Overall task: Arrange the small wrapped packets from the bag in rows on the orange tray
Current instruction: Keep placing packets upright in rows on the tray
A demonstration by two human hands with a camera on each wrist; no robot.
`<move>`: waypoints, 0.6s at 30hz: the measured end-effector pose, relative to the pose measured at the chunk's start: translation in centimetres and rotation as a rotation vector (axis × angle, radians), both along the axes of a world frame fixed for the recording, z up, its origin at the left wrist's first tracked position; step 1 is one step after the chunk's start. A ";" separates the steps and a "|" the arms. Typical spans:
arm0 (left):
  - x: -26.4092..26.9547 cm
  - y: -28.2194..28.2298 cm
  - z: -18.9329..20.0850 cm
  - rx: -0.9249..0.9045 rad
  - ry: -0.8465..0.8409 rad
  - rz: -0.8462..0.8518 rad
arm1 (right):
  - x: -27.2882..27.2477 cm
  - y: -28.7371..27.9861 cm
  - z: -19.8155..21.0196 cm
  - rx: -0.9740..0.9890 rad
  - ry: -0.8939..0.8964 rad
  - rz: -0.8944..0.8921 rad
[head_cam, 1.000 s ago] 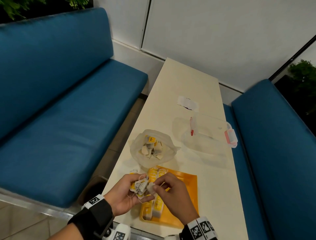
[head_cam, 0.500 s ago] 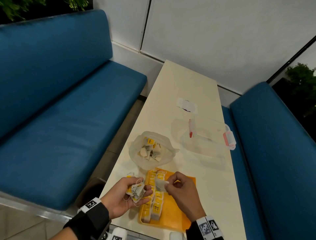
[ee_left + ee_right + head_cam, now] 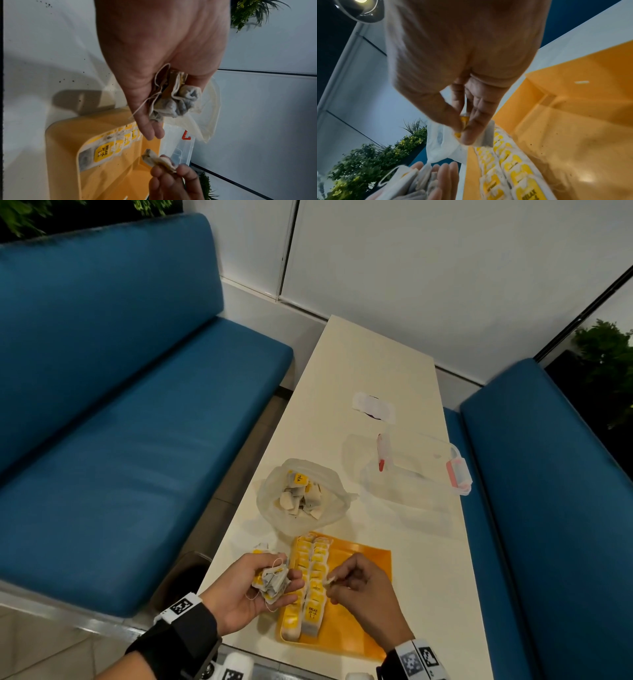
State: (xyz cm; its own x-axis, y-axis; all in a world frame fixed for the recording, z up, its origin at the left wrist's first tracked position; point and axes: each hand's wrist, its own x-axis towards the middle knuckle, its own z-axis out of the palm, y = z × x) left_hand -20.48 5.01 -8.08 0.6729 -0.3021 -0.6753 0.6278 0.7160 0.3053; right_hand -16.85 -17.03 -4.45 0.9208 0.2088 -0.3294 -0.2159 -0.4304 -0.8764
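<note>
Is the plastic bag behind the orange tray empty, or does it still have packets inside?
Not empty. The plastic bag stands open, and several tea packets lie loose inside, one with a yellow tag.

Both hands hover side by side, left hand (image 3: 250,587) cupped palm-up, right hand (image 3: 359,587) with fingertips pinched together.

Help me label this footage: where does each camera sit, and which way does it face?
Head: looks forward and down at the table, both hands and wristbands.
Left wrist: looks along the left hand gripping a bunch of packets.
Right wrist: looks along the right hand pinching one packet.
All share the orange tray.
</note>
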 end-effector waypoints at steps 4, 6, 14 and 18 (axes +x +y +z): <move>-0.1 0.0 0.0 0.016 -0.011 -0.011 | 0.0 -0.5 -0.7 -0.129 0.059 -0.035; -0.1 -0.1 0.0 0.027 -0.020 -0.022 | -0.2 -0.7 -1.1 -0.219 0.067 0.017; 0.1 -0.4 0.4 0.069 -0.068 -0.076 | -0.5 -1.1 -3.0 -0.234 0.133 0.074; 0.1 -0.5 0.5 0.087 -0.080 -0.097 | -0.6 -0.9 -4.2 -0.216 0.243 0.108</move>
